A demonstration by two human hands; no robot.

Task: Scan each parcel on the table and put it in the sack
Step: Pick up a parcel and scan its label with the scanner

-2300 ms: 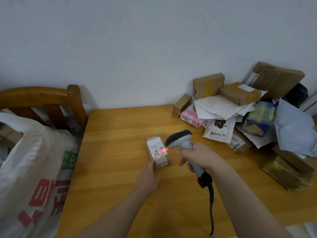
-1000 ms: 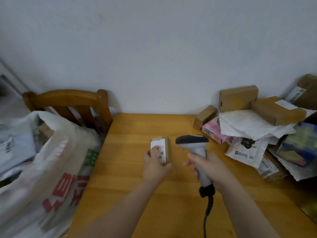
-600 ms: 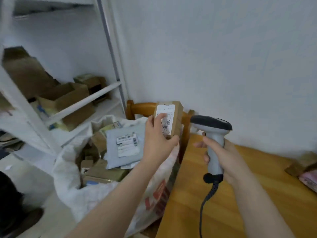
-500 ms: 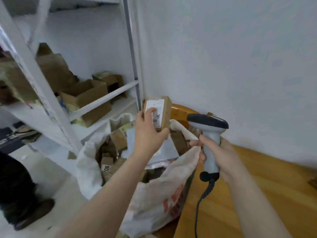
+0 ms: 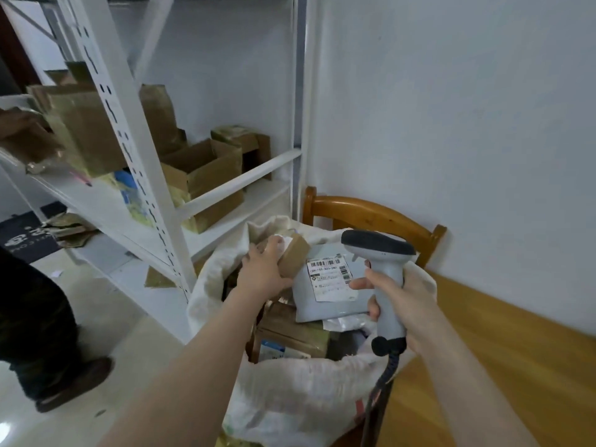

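Note:
My left hand [image 5: 263,272] grips a small brown cardboard parcel [image 5: 294,254] with a white label, holding it low inside the mouth of the white woven sack [image 5: 290,391]. The sack holds several parcels, among them a grey mailer bag [image 5: 332,291] with a barcode label and brown boxes below it. My right hand [image 5: 406,304] holds a grey handheld barcode scanner [image 5: 380,272] upright by its handle over the sack's right side; its black cable hangs down.
The wooden table [image 5: 483,366] runs along the wall at the right. A wooden chair back [image 5: 371,217] stands behind the sack. White metal shelving [image 5: 135,175] with cardboard boxes is at the left. A person's dark trouser leg and shoe [image 5: 48,366] stand on the floor at far left.
After the scan on the table, my left hand lifted the small parcel, carried it left over the sack and has now lowered it into the sack's mouth. The scanner stays in my right hand.

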